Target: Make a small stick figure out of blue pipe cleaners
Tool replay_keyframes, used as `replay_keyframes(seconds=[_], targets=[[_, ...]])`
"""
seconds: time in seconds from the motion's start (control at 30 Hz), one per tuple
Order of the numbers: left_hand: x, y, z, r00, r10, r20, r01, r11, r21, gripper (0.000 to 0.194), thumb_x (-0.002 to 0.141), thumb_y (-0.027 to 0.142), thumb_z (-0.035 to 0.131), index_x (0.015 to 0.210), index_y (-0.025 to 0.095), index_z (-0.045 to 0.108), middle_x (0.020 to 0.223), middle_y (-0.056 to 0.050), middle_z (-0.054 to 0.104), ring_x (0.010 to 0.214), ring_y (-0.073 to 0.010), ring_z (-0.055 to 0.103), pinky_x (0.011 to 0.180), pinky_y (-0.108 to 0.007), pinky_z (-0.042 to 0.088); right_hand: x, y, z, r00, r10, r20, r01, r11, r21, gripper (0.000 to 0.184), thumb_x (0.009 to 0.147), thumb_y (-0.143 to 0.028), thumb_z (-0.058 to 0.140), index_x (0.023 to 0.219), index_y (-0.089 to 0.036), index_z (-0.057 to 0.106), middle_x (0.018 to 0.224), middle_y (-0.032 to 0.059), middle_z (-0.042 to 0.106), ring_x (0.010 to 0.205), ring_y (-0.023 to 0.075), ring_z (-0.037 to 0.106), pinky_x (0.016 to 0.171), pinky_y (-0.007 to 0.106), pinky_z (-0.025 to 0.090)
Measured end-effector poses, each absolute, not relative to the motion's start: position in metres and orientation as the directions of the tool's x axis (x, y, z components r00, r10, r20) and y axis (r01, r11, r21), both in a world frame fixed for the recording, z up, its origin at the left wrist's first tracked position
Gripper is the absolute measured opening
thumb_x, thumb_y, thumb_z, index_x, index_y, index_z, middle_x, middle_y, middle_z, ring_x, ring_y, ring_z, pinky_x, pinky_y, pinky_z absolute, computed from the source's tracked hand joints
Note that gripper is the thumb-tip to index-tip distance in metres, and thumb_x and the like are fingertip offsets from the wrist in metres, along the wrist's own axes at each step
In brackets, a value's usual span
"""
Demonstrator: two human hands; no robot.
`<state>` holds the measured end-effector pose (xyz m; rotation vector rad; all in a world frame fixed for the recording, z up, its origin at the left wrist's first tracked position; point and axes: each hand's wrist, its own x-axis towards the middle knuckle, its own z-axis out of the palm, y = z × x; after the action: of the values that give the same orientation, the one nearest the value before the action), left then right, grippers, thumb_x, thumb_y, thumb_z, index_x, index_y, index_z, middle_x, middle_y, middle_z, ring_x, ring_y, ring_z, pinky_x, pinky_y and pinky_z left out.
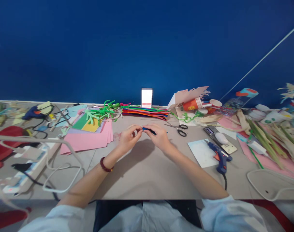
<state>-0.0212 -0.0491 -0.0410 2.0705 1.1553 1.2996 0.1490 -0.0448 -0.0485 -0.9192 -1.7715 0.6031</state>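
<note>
Short fuzzy blue pipe cleaner [149, 130], thin tip poking rightward, pinched above the tabletop [147, 167] between nearly closed fingers of left hand [130, 137] and right hand [159, 137]. Black-handled scissors [178, 130] just beyond right hand.

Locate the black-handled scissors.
In the head view, the black-handled scissors lie on the tabletop just right of the right hand, with the phone further right.

The left hand [129, 137] and right hand [159, 138] pinch a blue pipe cleaner [148, 130] (mostly hidden) near black-handled scissors [178, 129].
</note>
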Motion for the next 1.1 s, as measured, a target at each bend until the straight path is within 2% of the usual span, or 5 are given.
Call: replay_keyframes(seconds=[0.33,0.53,0.73,0.9,1.1], targets=[[-0.0199,-0.0428,-0.0468,0.106,0.930,0.351,0.283,-0.367,0.886,0.016,0.077,0.035,0.062,0.078,0.019,0.067,0.077,-0.003,0.067,0.056,-0.0104,0.055,0.046,-0.020,0.040,0.1526,-0.0417,-0.0433,-0.239,0.795,0.557,0.330,0.607,-0.723,0.020,0.086,-0.031,0.055,0.098,-0.025,0.070,0.095,0.0071,0.070,0.091,0.0207,0.063,0.086,0.036,0.048],[-0.0195,-0.0456,-0.0465,0.082,0.911,0.404,0.319,-0.408,0.855,0.013,0.079,0.032,0.060,0.079,0.019,0.066,0.078,-0.002,0.066,0.057,-0.0094,0.053,0.050,-0.020,0.041,0.1499,-0.0418,-0.0422,-0.143,0.897,0.419,0.196,0.441,-0.876,0.022,0.075,-0.034,0.068,0.095,-0.025,0.069,0.098,0.0055,0.070,0.089,0.0195,0.063,0.084,0.035,0.049],[-0.0207,-0.0448,-0.0435,0.079,0.884,0.460,0.256,-0.464,0.848,0.016,0.079,0.030,0.061,0.088,0.018,0.065,0.091,-0.006,0.065,0.072,-0.0125,0.060,0.061,-0.022,0.049,0.1482,-0.0380,-0.0474,-0.129,0.961,0.243,-0.044,0.240,-0.970,0.031,0.065,-0.037,0.075,0.088,-0.021,0.060,0.075,-0.0008,0.064,0.068,0.0129,0.061,0.068,0.028,0.049],[-0.0231,-0.0420,-0.0419,0.185,0.826,0.533,0.252,-0.564,0.786,0.020,0.080,0.027,0.062,0.099,0.020,0.068,0.100,-0.008,0.065,0.076,-0.0128,0.062,0.073,-0.027,0.053,0.1504,-0.0368,-0.0481,-0.147,0.956,0.254,-0.027,0.253,-0.967,0.025,0.068,-0.036,0.073,0.085,-0.020,0.064,0.080,0.0022,0.067,0.073,0.0149,0.063,0.074,0.031,0.050],[-0.0264,-0.0399,-0.0446,0.130,0.827,0.547,0.302,-0.558,0.773,0.019,0.080,0.029,0.064,0.097,0.023,0.071,0.094,-0.007,0.066,0.085,-0.0166,0.062,0.079,-0.030,0.051,0.1513,-0.0402,-0.0411,-0.189,0.934,0.304,0.023,0.314,-0.949,0.018,0.078,-0.032,0.064,0.092,-0.021,0.067,0.092,0.0046,0.070,0.082,0.0164,0.065,0.079,0.032,0.051]])
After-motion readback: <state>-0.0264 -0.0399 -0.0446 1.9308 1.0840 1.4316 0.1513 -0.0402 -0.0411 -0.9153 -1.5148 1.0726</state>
